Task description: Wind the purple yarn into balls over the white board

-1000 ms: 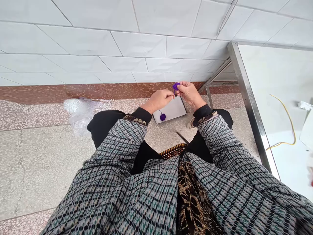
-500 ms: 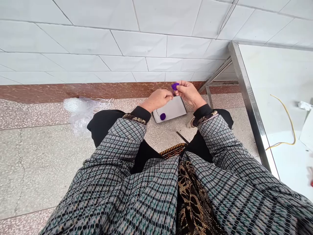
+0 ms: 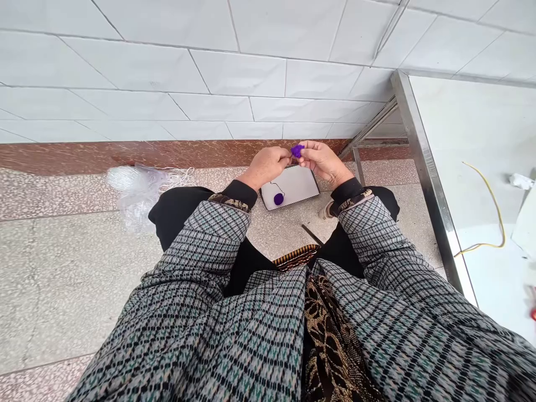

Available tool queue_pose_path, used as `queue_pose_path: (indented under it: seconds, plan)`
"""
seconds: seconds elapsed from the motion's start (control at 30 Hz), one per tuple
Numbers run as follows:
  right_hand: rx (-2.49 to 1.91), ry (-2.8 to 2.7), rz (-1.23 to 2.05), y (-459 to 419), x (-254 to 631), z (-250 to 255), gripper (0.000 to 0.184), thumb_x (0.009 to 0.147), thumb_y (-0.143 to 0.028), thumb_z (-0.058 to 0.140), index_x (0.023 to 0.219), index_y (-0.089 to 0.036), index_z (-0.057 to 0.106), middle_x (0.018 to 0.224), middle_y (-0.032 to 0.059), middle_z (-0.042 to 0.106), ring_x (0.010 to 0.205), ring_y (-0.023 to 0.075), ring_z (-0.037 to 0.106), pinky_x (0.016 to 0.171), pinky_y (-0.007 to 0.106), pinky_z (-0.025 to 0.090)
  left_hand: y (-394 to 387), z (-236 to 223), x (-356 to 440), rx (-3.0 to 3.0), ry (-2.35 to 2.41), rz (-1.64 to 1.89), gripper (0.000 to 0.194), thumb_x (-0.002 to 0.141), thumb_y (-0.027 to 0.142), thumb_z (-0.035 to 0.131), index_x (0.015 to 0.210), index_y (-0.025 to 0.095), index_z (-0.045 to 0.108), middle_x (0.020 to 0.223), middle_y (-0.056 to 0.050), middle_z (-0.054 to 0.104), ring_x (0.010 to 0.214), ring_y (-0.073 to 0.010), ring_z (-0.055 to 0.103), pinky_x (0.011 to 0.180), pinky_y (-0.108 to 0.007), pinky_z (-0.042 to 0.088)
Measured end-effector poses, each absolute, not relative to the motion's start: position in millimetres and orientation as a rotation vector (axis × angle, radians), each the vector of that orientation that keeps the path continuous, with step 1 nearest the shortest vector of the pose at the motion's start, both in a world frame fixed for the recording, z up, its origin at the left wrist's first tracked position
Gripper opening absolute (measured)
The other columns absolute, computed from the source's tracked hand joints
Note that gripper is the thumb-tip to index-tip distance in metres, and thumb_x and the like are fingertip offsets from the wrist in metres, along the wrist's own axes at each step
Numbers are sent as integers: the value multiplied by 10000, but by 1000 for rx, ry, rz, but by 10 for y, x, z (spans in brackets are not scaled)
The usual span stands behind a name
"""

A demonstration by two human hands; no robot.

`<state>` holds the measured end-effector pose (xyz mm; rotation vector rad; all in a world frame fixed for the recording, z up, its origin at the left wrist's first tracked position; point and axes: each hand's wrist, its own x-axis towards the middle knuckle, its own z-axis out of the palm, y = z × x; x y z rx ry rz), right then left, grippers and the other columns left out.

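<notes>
Over the white board (image 3: 299,187), the right hand (image 3: 319,158) pinches a purple bundle (image 3: 297,151); whether the left hand (image 3: 267,163) grips anything is unclear. Tugging the strand (image 3: 278,185) could roll the near-left ball (image 3: 278,199) away.

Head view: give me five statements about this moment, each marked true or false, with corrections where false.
1. The right hand pinches a small purple piece. True.
2. The left hand is far from that piece. False: the left hand is close beside it.
3. The purple ball rests on bare floor. False: the purple ball rests on a white rectangle.
4. A yellow cord lies partly on the white tabletop. True.
5. A dark thread shows near the ball. True.
</notes>
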<state>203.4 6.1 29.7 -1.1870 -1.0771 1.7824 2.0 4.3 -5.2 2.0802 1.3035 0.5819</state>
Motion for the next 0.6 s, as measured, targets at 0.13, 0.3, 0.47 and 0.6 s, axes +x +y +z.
queue_pose_path:
  seconds: [0.13, 0.3, 0.47, 0.6]
  plan:
    - [-1351, -1086, 1578, 98, 2012, 262, 284, 947, 36, 746, 800, -176, 628, 603, -54, 615, 539, 77, 562, 559, 148, 480, -13, -6, 52, 2161, 991, 525, 239, 968, 245, 595, 896, 189, 816, 956, -80, 789, 922, -254, 731, 925, -383, 552]
    - [-1470, -1533, 1736, 58, 2009, 220, 306, 812, 154, 726, 760, -145, 687, 628, -25, 675, 530, 90, 571, 521, 182, 459, 51, 20, -36, 2144, 1206, 692, 256, 975, 221, 577, 944, 179, 827, 1035, -113, 800, 984, -273, 733, 961, -400, 560]
    - [-1153, -1229, 1812, 57, 2041, 265, 227, 889, -69, 859, 881, -176, 659, 667, -51, 643, 553, 84, 558, 586, 180, 506, 69, -47, -26, 2067, 1329, 615, 236, 968, 237, 590, 926, 184, 815, 1005, -104, 815, 942, -271, 721, 882, -381, 536]
    - [-1208, -1141, 1638, 117, 2028, 225, 279, 936, -128, 865, 856, -201, 608, 648, -54, 619, 570, 93, 560, 597, 179, 513, -16, -8, 42, 2101, 1043, 492, 235, 961, 254, 587, 852, 203, 789, 909, -58, 802, 865, -230, 712, 880, -358, 538]
